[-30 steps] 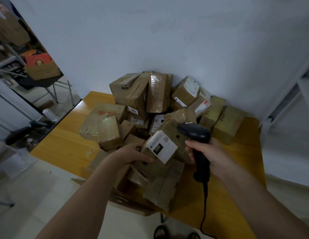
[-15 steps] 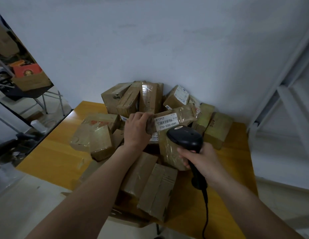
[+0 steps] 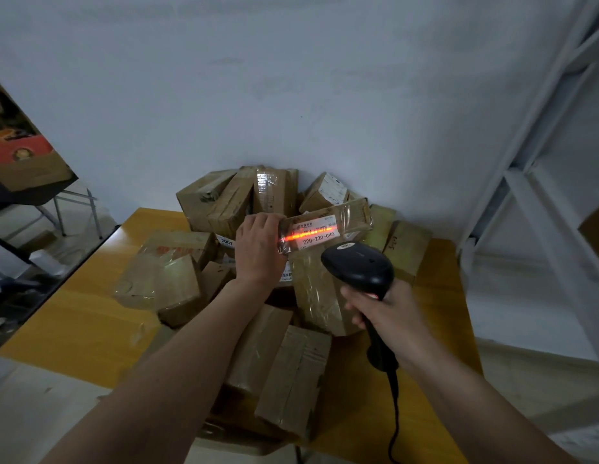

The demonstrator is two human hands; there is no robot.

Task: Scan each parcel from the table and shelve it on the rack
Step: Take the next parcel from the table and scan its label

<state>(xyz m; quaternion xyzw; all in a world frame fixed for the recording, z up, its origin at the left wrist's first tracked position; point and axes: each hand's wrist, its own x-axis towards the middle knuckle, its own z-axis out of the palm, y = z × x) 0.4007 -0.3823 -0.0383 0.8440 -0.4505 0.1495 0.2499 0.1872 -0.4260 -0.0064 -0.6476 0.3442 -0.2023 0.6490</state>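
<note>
Parcel (image 3: 328, 226), gripped at its left end by the left hand (image 3: 259, 251), hangs above the table's (image 3: 73, 316) far-edge pile; the right hand (image 3: 388, 316) clasps the scanner (image 3: 360, 269), red beam crossing its label (image 3: 316, 231).

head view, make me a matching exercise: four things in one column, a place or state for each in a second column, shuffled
Things:
1. barcode scanner
2. held parcel
3. table
4. rack

Places or states:
A. white frame at the far right
B. lifted in the left hand, red line across its label
C. in the right hand, aimed at a label
D. yellow top under the pile

Pairs: 1-C, 2-B, 3-D, 4-A
</note>
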